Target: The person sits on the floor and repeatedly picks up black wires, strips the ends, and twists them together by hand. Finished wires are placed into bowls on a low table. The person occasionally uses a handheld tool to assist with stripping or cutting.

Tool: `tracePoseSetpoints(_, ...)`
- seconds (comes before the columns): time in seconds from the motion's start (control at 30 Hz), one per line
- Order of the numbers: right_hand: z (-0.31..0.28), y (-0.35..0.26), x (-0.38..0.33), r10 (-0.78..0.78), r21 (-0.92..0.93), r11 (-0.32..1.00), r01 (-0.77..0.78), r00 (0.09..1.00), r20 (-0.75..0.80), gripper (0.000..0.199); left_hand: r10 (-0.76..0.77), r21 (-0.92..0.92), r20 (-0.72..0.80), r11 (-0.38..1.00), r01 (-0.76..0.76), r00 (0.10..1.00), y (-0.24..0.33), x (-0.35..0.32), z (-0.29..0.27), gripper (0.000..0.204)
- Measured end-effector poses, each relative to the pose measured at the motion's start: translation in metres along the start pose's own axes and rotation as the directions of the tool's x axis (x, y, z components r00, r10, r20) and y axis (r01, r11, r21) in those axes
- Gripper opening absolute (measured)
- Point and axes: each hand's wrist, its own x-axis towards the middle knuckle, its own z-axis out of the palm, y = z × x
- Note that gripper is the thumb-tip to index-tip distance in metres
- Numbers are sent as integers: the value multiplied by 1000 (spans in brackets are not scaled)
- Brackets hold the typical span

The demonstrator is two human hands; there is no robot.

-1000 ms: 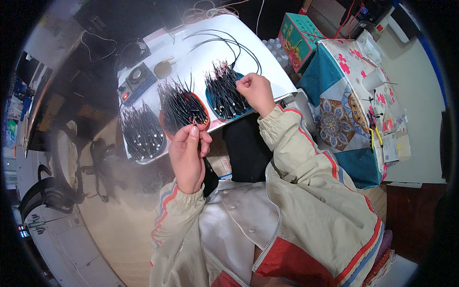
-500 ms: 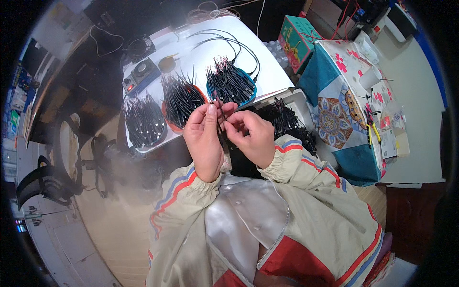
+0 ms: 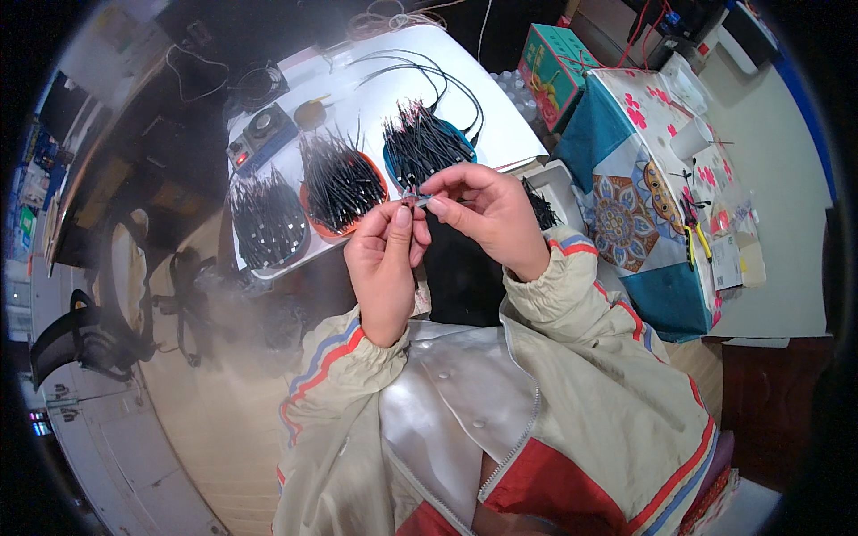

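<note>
Compared with a second ago, when the right hand [image 3: 487, 214] was stretched out to the blue tray [image 3: 427, 147] and the left hand [image 3: 386, 263] was held alone above the orange tray [image 3: 341, 183], both hands are now brought together in front of the chest. A small black wire piece [image 3: 416, 198] with a pale metal tip is pinched between them. This is judged to mean that one piece has been picked from the heap and is being worked on at close range.

The left hand is closed, thumb and forefinger nipped on the piece's left end. The right hand is half curled, its fingertips gripping the right end.

The piece is held just above the near edge of the white bench [image 3: 500, 125], at about 6 o'clock from the blue tray. Its long axis is seen to run roughly from 9 to 3 o'clock, tilted slightly upward at the right; which end is the front cannot be told.

A third heap of wires [image 3: 266, 219] lies at 9 o'clock from the orange tray.
</note>
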Motion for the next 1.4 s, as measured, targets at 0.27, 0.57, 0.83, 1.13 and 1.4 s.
tracePoseSetpoints(0.27, -1, -1, 8, 85, 92, 992, -90, 995, 54, 15, -32, 12, 33, 999, 32, 999, 0, -1, -1, 20)
tracePoseSetpoints(0.57, -4, 10, 5, 264, 329, 902, -280, 960, 94, 11, -75, -86, 0, 993, 75, 997, -3, 1, -3, 18)
tracePoseSetpoints(0.83, -9, 7, 6, 283, 416, 829, -374, 922, 265, 14, -303, -271, 224, 894, 358, 926, 3, 2, -16, 18)
tracePoseSetpoints(1.13, -19, 6, 11, 273, 292, 890, -351, 922, 275, 15, -286, -209, 208, 921, 329, 935, 2, 4, -14, 17)
tracePoseSetpoints(1.4, -14, 37, 11, 300, 614, 516, -598, 797, 524, 21, -63, 347, 193, 938, -8, 979, -5, 3, -28, 15)
